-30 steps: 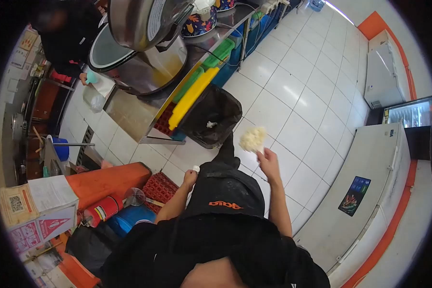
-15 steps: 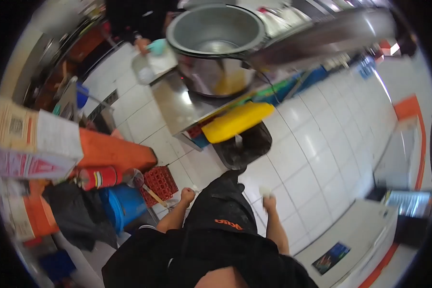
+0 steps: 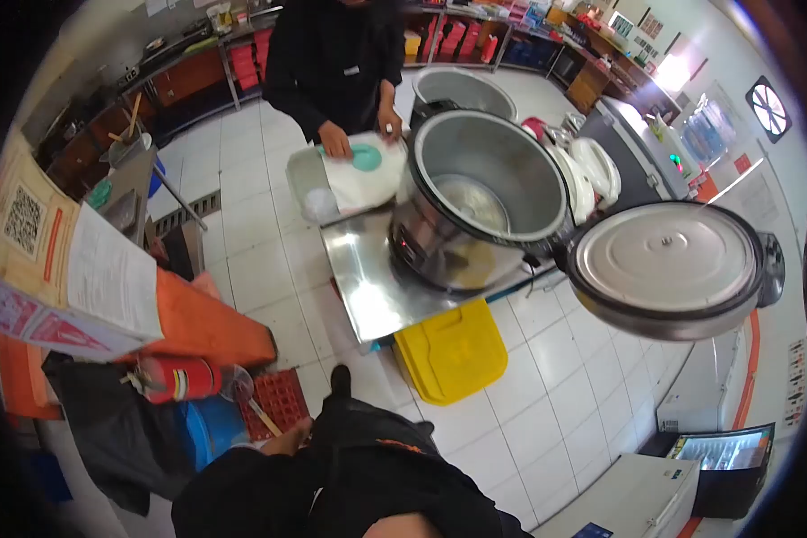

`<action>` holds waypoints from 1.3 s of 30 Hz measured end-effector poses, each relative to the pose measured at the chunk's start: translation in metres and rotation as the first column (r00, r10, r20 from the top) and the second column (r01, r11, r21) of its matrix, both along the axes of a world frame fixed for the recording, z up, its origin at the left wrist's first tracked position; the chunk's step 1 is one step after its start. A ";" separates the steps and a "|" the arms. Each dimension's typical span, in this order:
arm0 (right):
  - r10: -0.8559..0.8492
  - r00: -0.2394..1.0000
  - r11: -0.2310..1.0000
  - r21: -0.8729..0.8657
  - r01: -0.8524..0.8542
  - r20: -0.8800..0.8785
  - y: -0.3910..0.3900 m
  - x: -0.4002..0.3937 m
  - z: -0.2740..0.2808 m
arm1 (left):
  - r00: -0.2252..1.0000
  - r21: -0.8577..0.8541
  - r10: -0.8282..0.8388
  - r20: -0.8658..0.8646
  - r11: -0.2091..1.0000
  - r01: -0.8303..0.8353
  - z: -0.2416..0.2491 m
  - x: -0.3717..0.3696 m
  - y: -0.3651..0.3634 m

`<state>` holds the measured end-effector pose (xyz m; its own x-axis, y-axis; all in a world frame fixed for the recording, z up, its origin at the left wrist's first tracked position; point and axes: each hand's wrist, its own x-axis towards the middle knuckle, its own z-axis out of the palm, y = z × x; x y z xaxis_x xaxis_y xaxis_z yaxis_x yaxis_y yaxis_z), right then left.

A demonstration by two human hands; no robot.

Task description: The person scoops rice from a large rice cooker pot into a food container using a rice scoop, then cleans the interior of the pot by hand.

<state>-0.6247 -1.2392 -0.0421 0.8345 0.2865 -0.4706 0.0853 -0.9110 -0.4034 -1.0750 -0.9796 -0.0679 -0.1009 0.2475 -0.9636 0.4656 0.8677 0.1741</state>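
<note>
A: While the wearer stands at 6 o'clock, where are the hands?

B: Only the left hand [image 3: 289,439] shows, low beside the dark apron [image 3: 377,448], just above the red crate [image 3: 273,399]. Its fingers are too small and too hidden to tell whether they are released or clenched. The right hand is out of sight.

A: What lies nearest that hand?

B: The red crate, the blue drum [image 3: 213,429] at its 9 o'clock, and a red fire extinguisher [image 3: 175,379] lying further toward 10 o'clock.

A: And ahead of the wearer?

B: A steel table [image 3: 368,278] at 12 o'clock carries a large steel cooker [image 3: 480,202], open, with its lid [image 3: 668,269] swung out toward 3 o'clock. A yellow bin lid [image 3: 451,351] sits on the floor just below the table edge.

A: Anyone else?

B: A second person in black [image 3: 332,54] stands at the far side of the table, at 11 o'clock from the cooker. One of their hands [image 3: 334,141] presses a white sheet [image 3: 363,175] bearing a teal disc [image 3: 365,158]; the other hand [image 3: 389,123] rests at the sheet's far edge.
</note>
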 end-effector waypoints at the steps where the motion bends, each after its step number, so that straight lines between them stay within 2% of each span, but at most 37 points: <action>1: -0.103 0.995 0.994 0.027 0.104 -0.015 0.021 -0.012 -0.010 | 0.996 0.046 -0.060 0.067 0.997 0.057 0.042 -0.003 0.020; 2: -0.205 0.978 0.977 0.047 0.206 -0.036 0.039 -0.025 -0.018 | 0.984 0.090 -0.122 0.128 0.990 0.111 0.059 -0.010 0.039; 3: -0.303 0.951 0.950 0.061 0.306 -0.059 0.056 -0.039 -0.021 | 0.985 0.097 -0.121 0.127 0.989 0.109 0.015 -0.028 0.051; 4: -0.398 0.913 0.913 0.062 0.404 -0.085 0.055 -0.053 -0.052 | 0.959 0.141 -0.167 0.227 0.980 0.137 -0.039 -0.082 0.034; 5: -0.110 0.991 0.991 -0.072 0.115 0.072 0.124 -0.076 0.037 | 0.923 0.179 -0.215 0.319 0.970 0.164 -0.073 -0.091 0.050; 6: -0.103 0.993 0.993 -0.042 0.106 0.057 0.168 -0.084 0.064 | 0.927 0.162 -0.215 0.309 0.972 0.171 -0.109 -0.165 0.001; 7: -0.101 0.994 0.995 -0.004 0.101 0.041 0.195 -0.093 0.077 | 0.930 0.187 -0.254 0.265 0.960 0.209 -0.090 -0.204 -0.016; 8: -0.078 0.996 0.997 -0.015 0.079 0.035 0.218 -0.098 0.082 | 0.929 0.227 -0.300 0.219 0.941 0.250 -0.151 -0.109 0.064; 9: -0.057 0.998 0.998 -0.025 0.058 0.030 0.233 -0.100 0.083 | 0.927 0.233 -0.313 0.208 0.936 0.264 -0.147 -0.113 0.085; 11: -0.084 0.989 0.995 -0.071 0.076 -0.120 0.241 -0.097 0.058 | 0.815 0.457 -0.532 -0.229 0.681 0.573 -0.148 -0.112 0.092; 13: -0.058 0.993 0.989 -0.143 0.043 -0.099 0.244 -0.102 0.059 | 0.834 0.435 -0.502 -0.230 0.714 0.549 -0.148 -0.122 0.103; 15: -0.121 0.946 0.965 -0.260 0.041 -0.300 0.251 -0.104 0.072 | 0.877 0.408 -0.418 -0.235 0.777 0.480 -0.141 -0.132 0.102; 16: -0.135 0.893 0.949 -0.315 -0.008 -0.430 0.243 -0.095 0.057 | 0.897 0.397 -0.370 -0.240 0.806 0.439 -0.137 -0.138 0.102; 17: -0.131 0.892 0.948 -0.317 -0.014 -0.433 0.247 -0.095 0.061 | 0.914 0.390 -0.321 -0.249 0.830 0.398 -0.135 -0.144 0.105; 19: -0.127 0.873 0.892 -0.439 -0.107 -0.470 0.255 -0.101 0.068 | 0.935 0.376 -0.231 -0.270 0.869 0.323 -0.121 -0.173 0.106; 21: -0.190 0.868 0.885 -0.462 -0.050 -0.458 0.262 -0.112 0.055 | 0.942 0.371 -0.162 -0.295 0.889 0.269 -0.096 -0.238 0.081; 23: -0.129 0.873 0.843 -0.515 -0.153 -0.471 0.268 -0.122 0.050 | 0.948 0.379 -0.110 -0.300 0.898 0.224 -0.065 -0.270 0.081; 24: 0.056 0.842 0.830 -0.443 -0.338 -0.537 0.267 -0.128 0.046 | 0.953 0.397 -0.087 -0.291 0.895 0.202 -0.117 -0.168 0.196; 25: 0.238 0.780 0.785 -0.358 -0.506 -0.579 0.259 -0.131 0.028 | 0.959 0.422 -0.066 -0.277 0.888 0.183 -0.112 -0.145 0.246; 26: 0.738 0.478 0.457 -0.169 -0.873 -0.476 0.250 -0.136 0.023 | 0.960 0.443 -0.097 -0.261 0.872 0.208 -0.070 -0.140 0.285; 27: 0.855 0.516 0.506 -0.126 -0.853 -0.056 0.238 -0.155 0.040 | 0.958 0.365 -0.146 -0.246 0.902 0.232 0.023 -0.109 0.329; 28: 0.841 0.540 0.533 -0.124 -0.837 -0.028 0.233 -0.155 -0.019 | 0.953 0.285 -0.191 -0.234 0.924 0.255 0.131 -0.058 0.365; 29: 0.431 0.697 0.596 -0.400 -0.696 -0.573 0.227 -0.185 -0.094 | 0.973 0.376 -0.214 -0.083 0.898 0.230 0.016 -0.093 0.381; 30: 0.431 0.708 0.620 -0.386 -0.683 -0.559 0.298 -0.165 -0.069 | 0.921 0.343 -0.368 -0.130 0.855 0.390 0.027 -0.088 0.413; 31: 0.494 0.690 0.627 -0.333 -0.704 -0.529 0.350 -0.149 -0.078 | 0.845 0.302 -0.505 -0.176 0.789 0.535 0.053 -0.074 0.440; 32: 0.553 0.666 0.624 -0.280 -0.729 -0.501 0.392 -0.142 -0.083 | 0.838 0.316 -0.511 -0.191 0.777 0.545 0.065 -0.064 0.458; 34: 0.671 0.610 0.598 -0.180 -0.781 -0.422 0.474 -0.126 -0.083 | 0.799 0.413 -0.480 -0.363 0.685 0.600 0.081 -0.048 0.500; 35: 0.719 0.576 0.577 -0.129 -0.807 -0.388 0.504 -0.129 -0.083 | 0.791 0.414 -0.480 -0.379 0.677 0.609 0.056 -0.054 0.523; 37: 0.790 0.515 0.534 -0.041 -0.845 -0.331 0.541 -0.152 -0.055 | 0.974 0.367 -0.197 -0.114 0.902 0.226 -0.002 -0.068 0.559; 39: 0.830 0.478 0.504 0.019 -0.864 -0.289 0.538 -0.176 -0.053 | 0.952 0.441 -0.278 -0.129 0.844 0.306 0.023 -0.065 0.593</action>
